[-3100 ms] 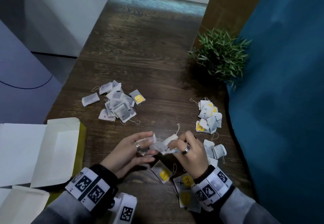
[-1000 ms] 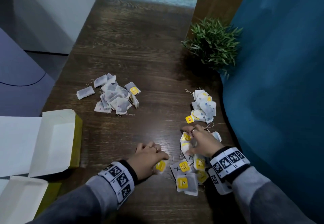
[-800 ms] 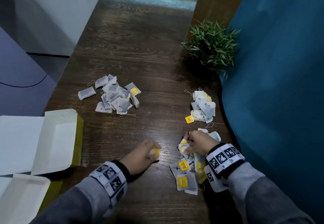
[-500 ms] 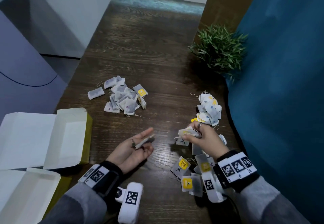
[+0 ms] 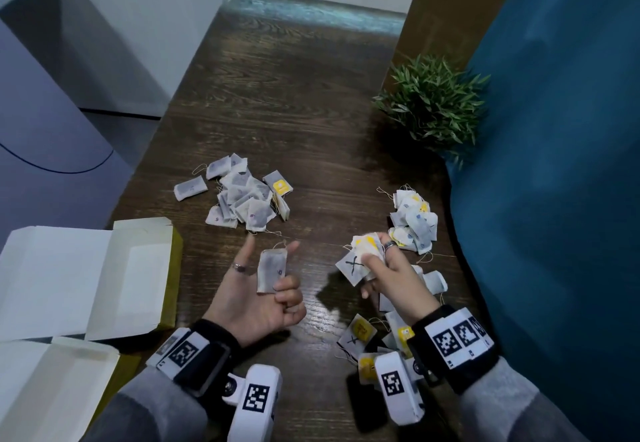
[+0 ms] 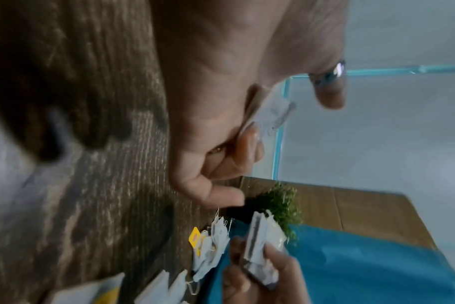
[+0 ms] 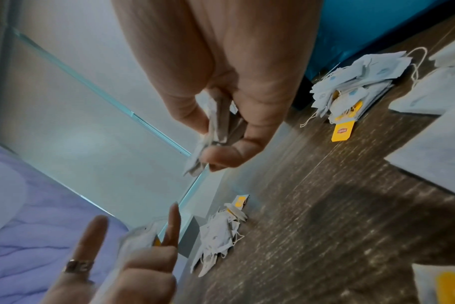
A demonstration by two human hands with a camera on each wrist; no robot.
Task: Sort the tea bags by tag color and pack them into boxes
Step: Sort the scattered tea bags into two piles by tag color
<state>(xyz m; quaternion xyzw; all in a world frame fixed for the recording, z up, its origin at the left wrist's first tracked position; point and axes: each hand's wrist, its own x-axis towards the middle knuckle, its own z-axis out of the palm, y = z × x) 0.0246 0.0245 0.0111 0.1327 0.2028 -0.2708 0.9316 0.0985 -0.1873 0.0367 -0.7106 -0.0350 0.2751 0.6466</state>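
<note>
My left hand [image 5: 282, 284] is turned palm up over the table, its thumb pinching one white tea bag [image 5: 272, 268] against the fingers; the index and middle fingers point away. The left wrist view shows that tea bag [image 6: 270, 115] at the fingertips. My right hand [image 5: 379, 254] grips a small bunch of tea bags [image 5: 355, 263], one marked with a black X and one with a yellow tag. In the right wrist view the bunch [image 7: 216, 127] sits between thumb and fingers. Two open white boxes [image 5: 86, 275] [image 5: 52, 389] lie at the left.
A pile of mostly plain tea bags [image 5: 242, 199] lies mid-table. A second pile [image 5: 414, 220] is beyond my right hand, and yellow-tagged bags [image 5: 362, 331] are under my right wrist. A potted plant [image 5: 433, 106] stands at the back right against a blue wall [image 5: 554, 199].
Both hands have lifted off the table. The left one turned palm up with one tea bag. The right one rose holding a bunch gathered from the near pile.
</note>
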